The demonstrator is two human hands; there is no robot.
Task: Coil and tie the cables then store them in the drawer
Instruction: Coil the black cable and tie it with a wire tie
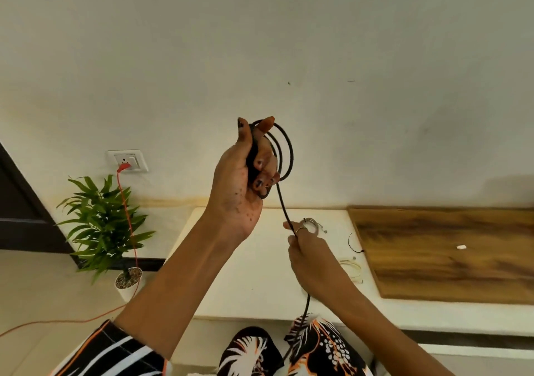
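Above the pale white table, my left hand gripped the thin black cable's coils while my right fingers pinched its tail, whose slack could spring the loops loose.

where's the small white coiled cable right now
In the head view, the white coiled cable lies on the white table, just behind the right hand, left of the wooden board.

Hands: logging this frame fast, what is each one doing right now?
Left hand: closed around the coiled loops of the black cable, held up.
Right hand: closed on the same cable's loose run, lower down.
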